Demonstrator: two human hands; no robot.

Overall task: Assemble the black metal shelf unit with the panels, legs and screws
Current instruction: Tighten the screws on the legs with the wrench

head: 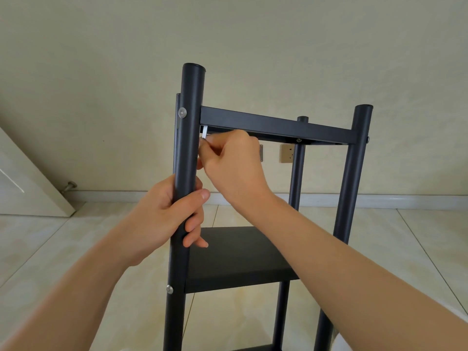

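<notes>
The left hand (166, 214) is wrapped around the near left leg (188, 138) of the shelf unit, fingers curled round the tube. The right hand (231, 158) pinches a small silver hex key (204, 132) just under the corner of the top panel (276, 126), beside that same leg. Four black round legs show: two near, two behind, one mostly hidden behind the near left one. Two matte black panels are fully in view, the top one and a middle panel (238, 257), with the edge of a third at the bottom. Two silver screws (182, 112) sit on the gripped leg. The unit stands upright on the tiled floor (50, 239) near a wall.
</notes>
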